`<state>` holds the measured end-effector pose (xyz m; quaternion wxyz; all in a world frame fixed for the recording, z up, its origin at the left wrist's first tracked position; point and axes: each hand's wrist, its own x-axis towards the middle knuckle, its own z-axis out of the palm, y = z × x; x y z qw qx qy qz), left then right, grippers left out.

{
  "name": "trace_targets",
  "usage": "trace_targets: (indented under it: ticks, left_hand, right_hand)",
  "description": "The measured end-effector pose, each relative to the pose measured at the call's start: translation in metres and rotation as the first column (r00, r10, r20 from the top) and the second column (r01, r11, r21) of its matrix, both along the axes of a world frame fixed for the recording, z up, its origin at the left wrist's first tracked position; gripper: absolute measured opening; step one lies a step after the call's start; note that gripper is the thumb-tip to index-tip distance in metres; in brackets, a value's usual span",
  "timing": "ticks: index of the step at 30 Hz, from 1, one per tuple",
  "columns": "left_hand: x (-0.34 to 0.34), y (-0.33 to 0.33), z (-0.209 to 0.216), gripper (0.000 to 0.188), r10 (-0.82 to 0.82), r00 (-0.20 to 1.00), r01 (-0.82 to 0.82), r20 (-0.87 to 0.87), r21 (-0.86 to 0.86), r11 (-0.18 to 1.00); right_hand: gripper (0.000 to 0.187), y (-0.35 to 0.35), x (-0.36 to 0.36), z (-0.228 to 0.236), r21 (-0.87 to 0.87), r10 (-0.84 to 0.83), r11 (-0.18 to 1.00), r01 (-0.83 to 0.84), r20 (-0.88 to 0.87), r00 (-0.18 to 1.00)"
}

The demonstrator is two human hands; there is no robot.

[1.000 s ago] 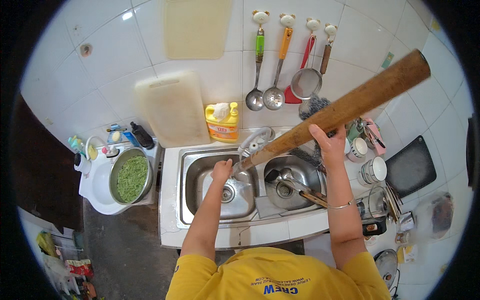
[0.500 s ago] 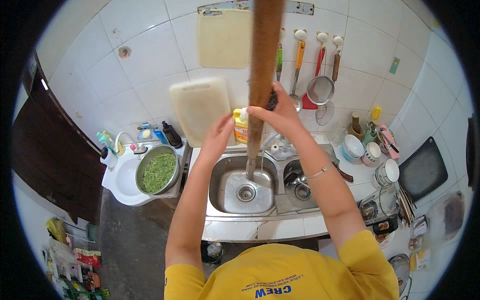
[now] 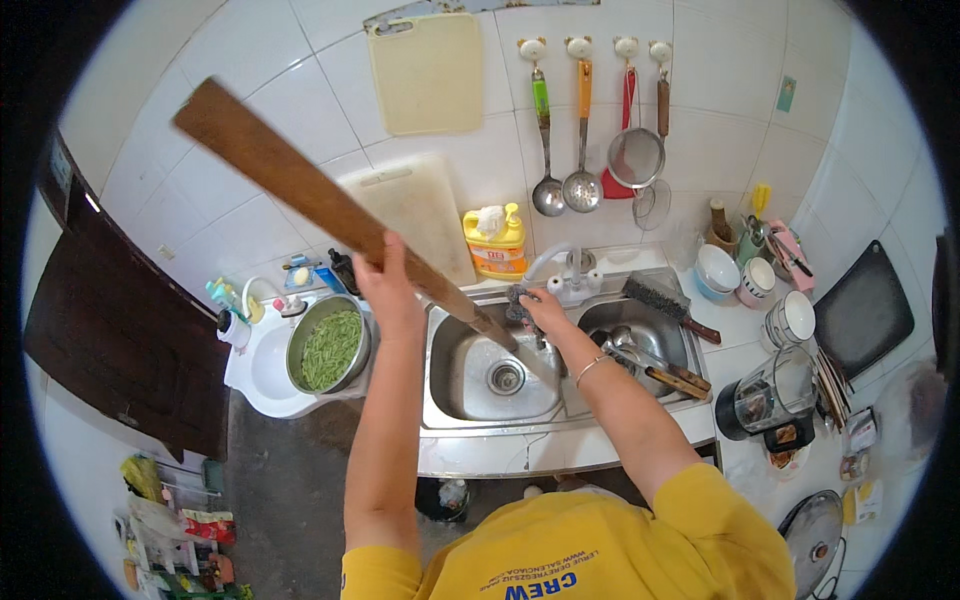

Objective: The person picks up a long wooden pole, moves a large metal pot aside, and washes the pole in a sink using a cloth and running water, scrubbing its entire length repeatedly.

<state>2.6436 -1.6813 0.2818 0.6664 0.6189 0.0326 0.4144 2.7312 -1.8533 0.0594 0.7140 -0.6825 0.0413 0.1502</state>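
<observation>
Left hand [image 3: 390, 292] around wooden pole [image 3: 300, 186], right hand [image 3: 546, 312] on scrubber [image 3: 518, 303].

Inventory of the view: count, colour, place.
sink: 1, silver, two-basin, centre
wooden pole: 1, brown, slanting across sink
scrubber: 1, dark grey, beside pole
faucet: 1, whitish, behind sink
brush: 1, dark, sink's right side
loose utensils: several, silver and brown, at right basin
jug: 1, yellow, behind sink
boards: 3, two cream rear, one black right
hanging utensils: several, mixed, back wall
washbasin: 1, white, left
pot: 1, silver, on washbasin, green vegetables inside
bowls: several, mostly white, right
pitcher: 1, clear, right
door: 1, brown, left
left hand: 1, bare, gripping pole
right hand: 1, bare, holding scrubber
</observation>
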Motion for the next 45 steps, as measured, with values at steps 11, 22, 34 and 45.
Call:
trace_targets:
  ticks: [11,22,34,45]
  left_hand:
    - [-0.003,0.053,-0.04,0.037,-0.137,0.984,0.173,0.115,-0.417,0.892]
    - [-0.01,0.068,-0.053,0.048,0.002,1.0,-0.002,-0.001,-0.373,0.928]
    - [-0.027,0.072,-0.058,0.063,0.185,0.983,-0.174,-0.023,-0.471,0.865]
    - [-0.062,0.095,-0.087,0.065,0.162,0.987,-0.143,-0.007,-0.508,0.849]
  right_hand:
    - [0.032,0.036,0.028,-0.074,-0.17,-0.096,0.973,0.155,0.314,0.944]
    - [0.03,0.083,-0.018,-0.066,0.128,-0.11,0.99,0.058,0.449,0.887]
    - [0.036,0.117,-0.052,0.05,0.02,0.049,0.995,-0.097,0.743,0.667]
    - [0.022,0.011,-0.003,-0.193,-0.462,-0.085,0.86,0.219,0.293,0.952]
